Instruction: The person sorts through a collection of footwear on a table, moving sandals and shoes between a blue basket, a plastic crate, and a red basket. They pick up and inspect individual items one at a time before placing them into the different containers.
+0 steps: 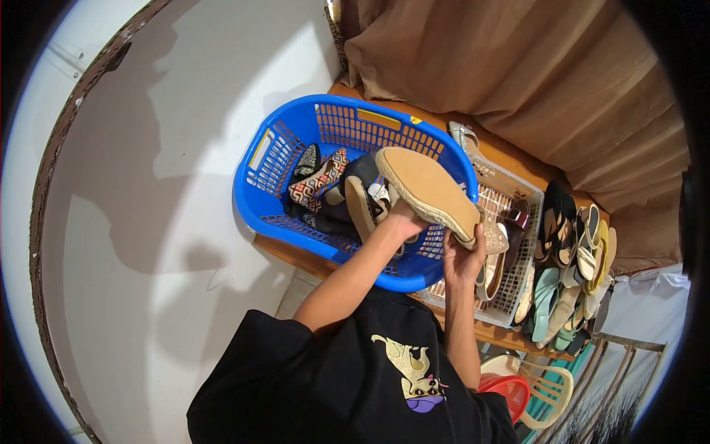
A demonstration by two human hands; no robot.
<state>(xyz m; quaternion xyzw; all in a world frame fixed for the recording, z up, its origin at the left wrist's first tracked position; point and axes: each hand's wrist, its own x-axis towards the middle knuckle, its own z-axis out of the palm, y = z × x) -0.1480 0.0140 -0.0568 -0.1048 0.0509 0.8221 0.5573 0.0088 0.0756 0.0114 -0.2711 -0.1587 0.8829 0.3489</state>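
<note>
A shoe with a tan sole and a braided rope edge (429, 186) is held sole up over the right part of the blue basket (310, 235). My left hand (405, 220) grips its lower edge near the middle, fingers partly hidden beneath it. At the shoe's right end my right hand (464, 259) has its fingers closed round the tip, next to a glittery beige shoe part (492, 235). Inside the basket lie several shoes, among them a patterned flat (318, 181) and a dark one with a tan sole (360, 209).
A white crate (538, 222) with shoes stands right of the basket on a wooden bench (296, 257). Farther right is a pile of sandals (573, 270). Below are a red basin (512, 394) and a cream plastic chair (558, 396). A brown curtain (488, 59) hangs behind.
</note>
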